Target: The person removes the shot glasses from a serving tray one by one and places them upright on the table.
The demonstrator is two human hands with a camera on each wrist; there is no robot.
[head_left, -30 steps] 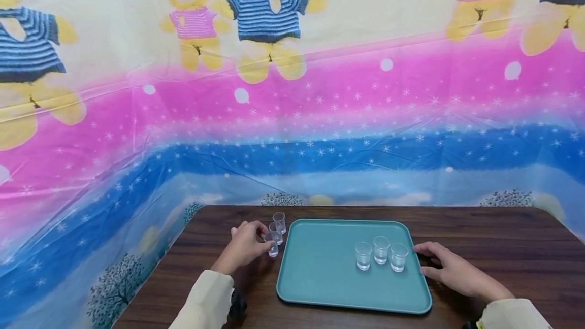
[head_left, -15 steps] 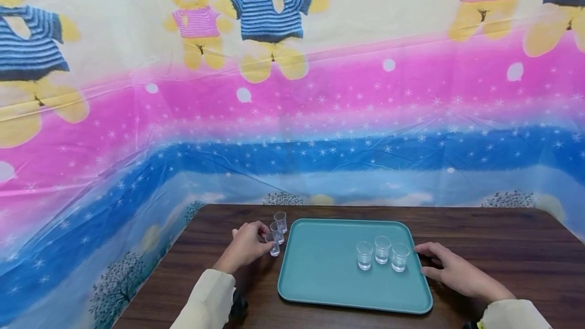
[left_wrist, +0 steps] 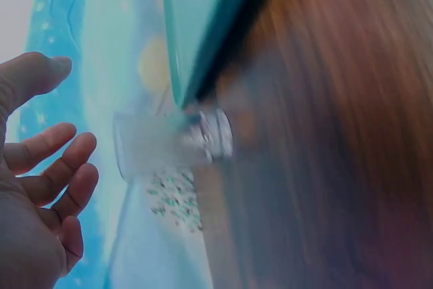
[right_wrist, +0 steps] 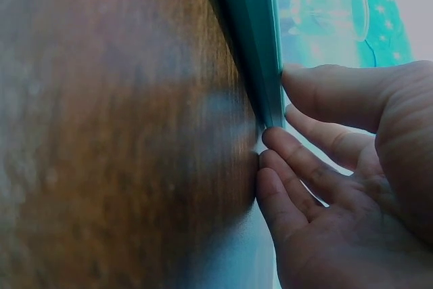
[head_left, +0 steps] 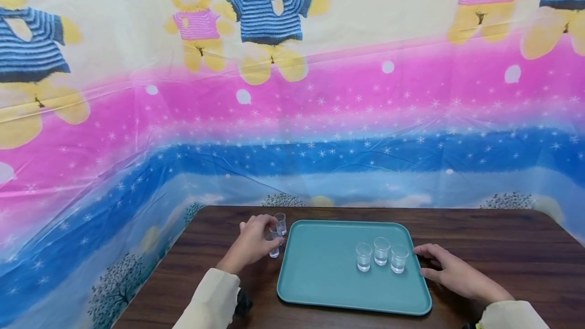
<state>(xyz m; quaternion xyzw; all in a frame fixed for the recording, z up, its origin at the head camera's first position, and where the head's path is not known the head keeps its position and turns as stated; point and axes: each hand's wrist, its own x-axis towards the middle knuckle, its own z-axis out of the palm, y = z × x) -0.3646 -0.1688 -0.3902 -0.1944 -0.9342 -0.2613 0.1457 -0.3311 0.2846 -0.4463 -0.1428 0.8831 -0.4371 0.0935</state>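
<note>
Cups (head_left: 273,252) stand just off the tray (head_left: 320,273) at ten o'clock; I see the left hand (head_left: 251,241) near them, fingers apart, the right hand (head_left: 452,269) touching the tray's three o'clock, fingers extended.

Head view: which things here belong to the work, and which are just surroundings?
Seemingly part of the work:
teal tray, touched by the right hand
three clear cups on the tray
clear cups left of the tray, near the left hand

Apparently just surroundings:
bear-patterned cloth behind
wooden table, though it supports the tray
</note>
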